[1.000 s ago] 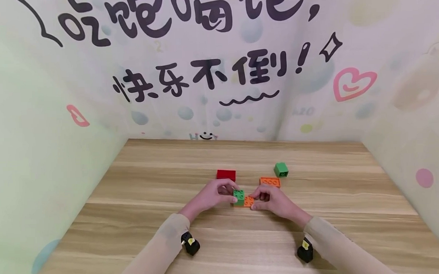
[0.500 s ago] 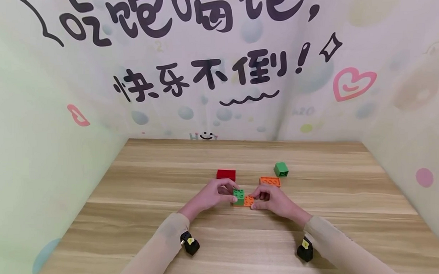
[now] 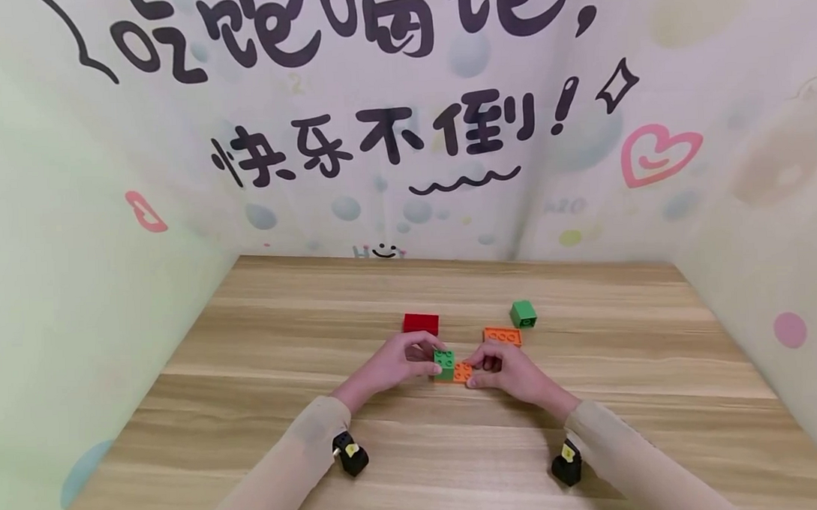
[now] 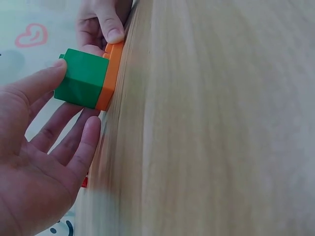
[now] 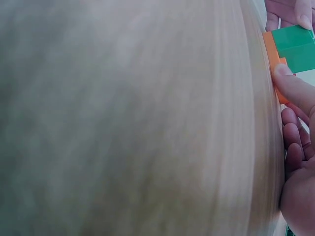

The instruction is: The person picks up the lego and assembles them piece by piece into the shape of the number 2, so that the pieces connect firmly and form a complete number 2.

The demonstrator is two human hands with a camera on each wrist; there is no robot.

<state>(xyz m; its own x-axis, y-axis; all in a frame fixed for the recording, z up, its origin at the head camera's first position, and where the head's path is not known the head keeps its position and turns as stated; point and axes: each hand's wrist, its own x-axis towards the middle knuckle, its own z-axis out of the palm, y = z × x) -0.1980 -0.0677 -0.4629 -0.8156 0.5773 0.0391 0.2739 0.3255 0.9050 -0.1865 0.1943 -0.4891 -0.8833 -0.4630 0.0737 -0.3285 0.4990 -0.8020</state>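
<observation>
A green building brick [image 3: 444, 370] with studs on top sits on the left end of a flat orange brick [image 3: 462, 372], which lies on the table. My left hand [image 3: 394, 366] pinches the green brick between thumb and forefinger; in the left wrist view the other fingers [image 4: 86, 142] extend loosely below it. At the orange brick's right end, my right hand [image 3: 519, 377] grips it with the thumb [image 5: 290, 81] on the near side. Some orange studs show between the green brick and my right fingertips. The left wrist view shows the green brick's underside meeting the orange one.
Behind my left hand lies a red brick [image 3: 421, 323]. Another orange brick [image 3: 502, 336] lies just beyond my right hand, with a second green brick [image 3: 523, 314] behind it, tipped on its side. Printed walls [image 3: 380, 211] enclose the wooden table [image 3: 302, 304] at the back and sides.
</observation>
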